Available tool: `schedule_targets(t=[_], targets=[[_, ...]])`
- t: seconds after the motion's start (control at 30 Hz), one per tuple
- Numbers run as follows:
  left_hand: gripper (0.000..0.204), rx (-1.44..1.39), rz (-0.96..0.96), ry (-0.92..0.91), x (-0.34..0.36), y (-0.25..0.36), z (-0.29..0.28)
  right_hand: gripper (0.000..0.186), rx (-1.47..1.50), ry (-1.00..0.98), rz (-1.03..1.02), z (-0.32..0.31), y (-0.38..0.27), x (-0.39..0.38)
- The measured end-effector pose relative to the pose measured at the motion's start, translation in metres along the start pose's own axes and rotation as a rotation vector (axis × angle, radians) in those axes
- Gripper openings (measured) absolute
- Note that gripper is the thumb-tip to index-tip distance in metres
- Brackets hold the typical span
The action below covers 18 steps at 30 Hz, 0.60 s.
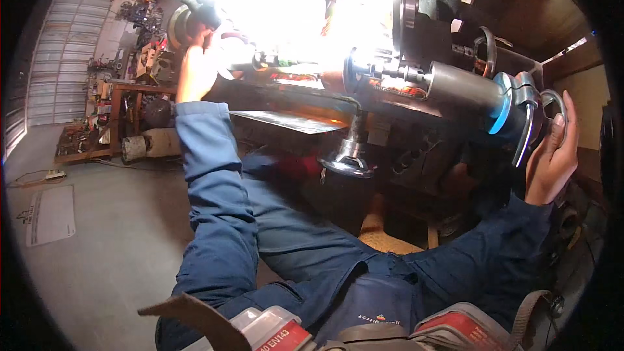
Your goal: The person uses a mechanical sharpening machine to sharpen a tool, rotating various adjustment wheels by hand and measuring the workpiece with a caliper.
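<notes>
At the right end of a metalworking machine, my right hand (552,159) is closed on the rim of a chrome handwheel (550,99). Beside it, a bent metal lever (524,135) hangs from the clamp next to a blue ring (502,105) on a grey steel cylinder (460,86). My left hand (199,73) reaches up to the machine's left end, its fingers bent around a dark knob (207,15); glare partly washes out that grip. Between my hands, a slim shaft-like part (390,70) lies in line with the cylinder, its left part lost in bright light.
A second chrome handwheel (348,166) sticks out toward my lap at the middle. Left of it, a flat metal sheet (296,121) juts from the machine's front. A rusty frame table (117,120) stands at the left, with a white sheet (51,216) on the floor nearer me.
</notes>
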<state>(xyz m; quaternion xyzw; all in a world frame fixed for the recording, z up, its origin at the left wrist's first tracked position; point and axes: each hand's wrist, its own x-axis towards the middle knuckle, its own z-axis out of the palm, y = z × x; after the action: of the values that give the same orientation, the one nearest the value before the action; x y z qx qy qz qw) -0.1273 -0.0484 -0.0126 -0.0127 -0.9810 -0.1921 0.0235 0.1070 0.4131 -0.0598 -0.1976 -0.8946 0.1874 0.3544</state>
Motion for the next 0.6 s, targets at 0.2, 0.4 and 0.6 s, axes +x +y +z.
schedule_targets(t=[0.2, 0.4, 0.6], targets=[[0.038, 0.092, 0.322, 0.137, 0.007, -0.020, 0.001, 0.032, 0.051, -0.059, 0.072, -0.006, 0.006, 0.011], [0.034, 0.020, 0.374, 0.146, 0.011, -0.025, 0.002, 0.032, -0.029, -0.271, 0.134, -0.011, 0.006, 0.032], [0.032, 0.014, 0.386, 0.133, 0.010, -0.023, -0.001, 0.031, 0.011, -0.341, 0.227, -0.009, 0.005, 0.040]])
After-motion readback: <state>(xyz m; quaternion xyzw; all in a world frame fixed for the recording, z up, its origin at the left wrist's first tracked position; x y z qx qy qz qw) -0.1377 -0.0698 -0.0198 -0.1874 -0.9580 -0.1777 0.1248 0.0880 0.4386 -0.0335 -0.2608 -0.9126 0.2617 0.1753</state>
